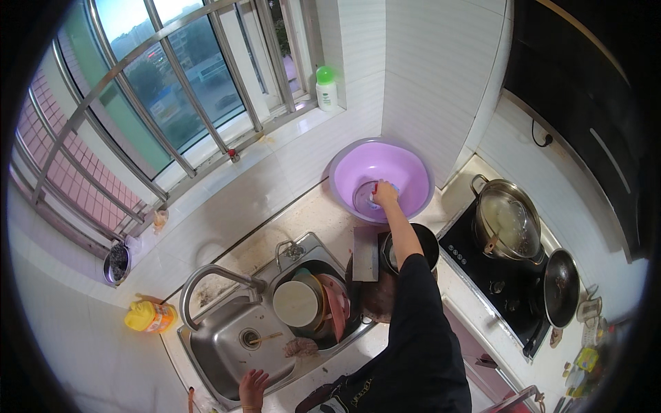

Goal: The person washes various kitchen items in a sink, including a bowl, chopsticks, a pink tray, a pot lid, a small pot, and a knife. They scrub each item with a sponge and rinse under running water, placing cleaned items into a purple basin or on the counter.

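Note:
My right hand point(385, 193) reaches far forward into a purple plastic basin point(415, 170) in the corner of the counter. Its fingers are closed around a small object with red and blue parts, too small and covered to name. Beside them, a round, see-through piece point(363, 199) rests in the basin; I cannot tell if it belongs to the held object. My left hand point(253, 384) hovers empty by the front rim of the steel sink point(214, 356), fingers apart. A chopstick-like stick point(266, 338) lies across the drain. Bowls and dishes point(297, 304) are stacked in the other basin.
A cleaver point(365, 255) and a black pot point(426, 242) are under my right arm. On the hob stand a lidded steel pot point(508, 219) and a frying pan point(562, 289). The tap point(193, 281) arches over the sink, near a yellow bottle point(150, 316). A brownish scrubber point(301, 347) lies between basins.

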Motion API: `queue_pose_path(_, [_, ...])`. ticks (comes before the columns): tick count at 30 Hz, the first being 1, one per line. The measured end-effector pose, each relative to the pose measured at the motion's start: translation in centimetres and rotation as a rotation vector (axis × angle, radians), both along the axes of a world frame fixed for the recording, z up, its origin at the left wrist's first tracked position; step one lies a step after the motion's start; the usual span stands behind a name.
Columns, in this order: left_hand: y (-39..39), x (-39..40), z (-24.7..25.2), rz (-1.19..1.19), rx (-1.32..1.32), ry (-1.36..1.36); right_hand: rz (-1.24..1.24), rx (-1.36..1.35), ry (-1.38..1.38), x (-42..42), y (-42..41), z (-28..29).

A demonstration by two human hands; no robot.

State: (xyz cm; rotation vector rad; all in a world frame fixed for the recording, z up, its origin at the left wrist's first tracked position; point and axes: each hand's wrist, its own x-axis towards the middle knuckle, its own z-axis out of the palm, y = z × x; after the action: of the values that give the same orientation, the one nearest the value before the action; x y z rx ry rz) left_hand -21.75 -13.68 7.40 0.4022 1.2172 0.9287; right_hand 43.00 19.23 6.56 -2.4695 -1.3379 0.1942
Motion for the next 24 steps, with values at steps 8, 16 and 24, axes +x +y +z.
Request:
queue_pose_path(8, [1.2, 1.8, -1.1, 0.012, 0.022, -0.138, 0.083, 0.200, -0.105, 0.4, -9.2, 7.5])
queue_pose_path(16, [4.1, 3.7, -0.6, -0.172, 0.056, -0.166, -0.063, -0.283, 0.142, 2.4, -27.4, 5.0])
queue_pose_path(24, [5.7, 7.0, 2.9, -0.357, 0.183, -0.233, -0.179, 0.093, 0.538, -2.1, -30.4, 2.5])
